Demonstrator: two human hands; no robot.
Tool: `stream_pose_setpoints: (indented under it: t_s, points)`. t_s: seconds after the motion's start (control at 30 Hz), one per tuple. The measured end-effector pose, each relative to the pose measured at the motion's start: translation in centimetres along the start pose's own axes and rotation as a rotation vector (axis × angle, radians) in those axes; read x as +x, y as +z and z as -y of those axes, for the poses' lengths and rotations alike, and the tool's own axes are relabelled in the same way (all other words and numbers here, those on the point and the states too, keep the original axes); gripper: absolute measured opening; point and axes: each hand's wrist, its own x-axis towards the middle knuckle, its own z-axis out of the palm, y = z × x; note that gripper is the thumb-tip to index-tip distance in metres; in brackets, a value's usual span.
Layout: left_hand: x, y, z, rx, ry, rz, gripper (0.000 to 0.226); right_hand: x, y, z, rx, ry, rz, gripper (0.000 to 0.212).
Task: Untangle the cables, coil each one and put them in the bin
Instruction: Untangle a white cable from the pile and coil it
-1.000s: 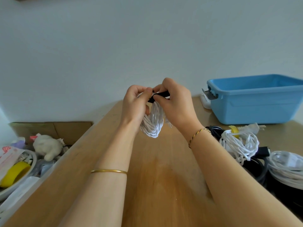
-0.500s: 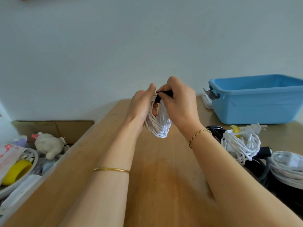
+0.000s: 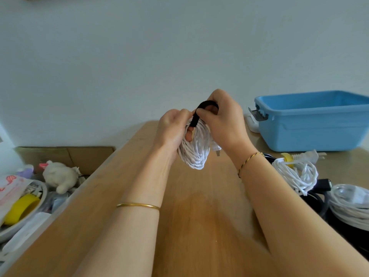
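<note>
A coiled white cable [image 3: 196,150] hangs in the air above the wooden table [image 3: 199,226]. My left hand [image 3: 171,130] grips the coil from the left, fingers through its loop. My right hand [image 3: 223,120] pinches a black strap [image 3: 201,110] that arches over the top of the coil. The cable's plug [image 3: 217,151] sticks out on the right under my right hand. The blue bin [image 3: 315,122] stands at the back right. More cables lie at the right: a white bundle [image 3: 297,172] with a yellow tie, another white coil [image 3: 351,204] and black cables [image 3: 317,198].
Left of the table, lower down, lies a cardboard box [image 3: 65,156], a white plush toy [image 3: 60,175] and a bowl with a yellow tape roll [image 3: 21,208]. A white wall runs behind the table. A white object [image 3: 252,122] sits behind the bin's left handle.
The black strap has been pulled up into a loop over the coil's top by my right hand. The coil turned slightly and shifted right; my left hand's fingers now pass through it.
</note>
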Motion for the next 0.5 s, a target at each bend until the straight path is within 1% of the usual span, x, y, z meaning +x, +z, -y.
stream_pose_setpoints:
  t_s: [0.1, 0.23, 0.4, 0.5]
  points:
    - [0.01, 0.17, 0.13, 0.033, 0.028, -0.034, 0.022, 0.05, 0.14, 0.03, 0.009, 0.018, -0.002, 0.012]
    - [-0.19, 0.32, 0.26, 0.061, 0.063, -0.032, 0.014, 0.14, 0.19, -0.01, 0.041, 0.056, 0.013, 0.014]
    - [-0.39, 0.38, 0.38, 0.085, 0.060, -0.019, 0.011, 0.19, 0.32, -0.26, 0.074, 0.100, 0.037, 0.011]
    - [-0.37, 0.36, 0.55, 0.089, 0.058, -0.006, 0.015, 0.14, 0.22, -0.48, 0.118, 0.146, 0.048, 0.016]
